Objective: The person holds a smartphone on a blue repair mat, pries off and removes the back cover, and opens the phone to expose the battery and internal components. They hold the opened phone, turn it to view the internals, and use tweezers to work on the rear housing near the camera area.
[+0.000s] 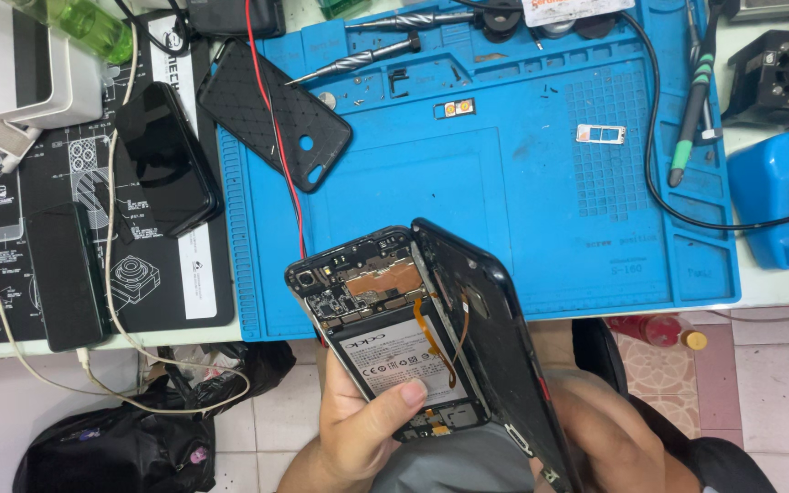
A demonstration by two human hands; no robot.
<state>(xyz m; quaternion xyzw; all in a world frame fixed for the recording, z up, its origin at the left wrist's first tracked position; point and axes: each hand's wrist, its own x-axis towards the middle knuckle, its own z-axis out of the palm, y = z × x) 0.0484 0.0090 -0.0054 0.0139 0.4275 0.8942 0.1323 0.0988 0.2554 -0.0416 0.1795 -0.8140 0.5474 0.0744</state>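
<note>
The blue work mat fills the tabletop from about ten to two o'clock, with a black phone case at its eleven o'clock corner and a dark phone lying face up just left of that. Below the mat's near edge, at about six o'clock, I hold the opened phone over my lap, clear of the tabletop. My left hand is clamped on its lower end, thumb pressed flat on the white battery. My right hand is closed on the black back cover, which stands swung up on edge along the phone's right side. An orange ribbon cable runs between the two halves, so I judge they cannot be pulled far apart. The phone seems light and stiff, but the bare board and that thin cable look fragile; I would hold it by the frame edges. The glossy cover looks slippery and slightly bendy, best held by its rim.
</note>
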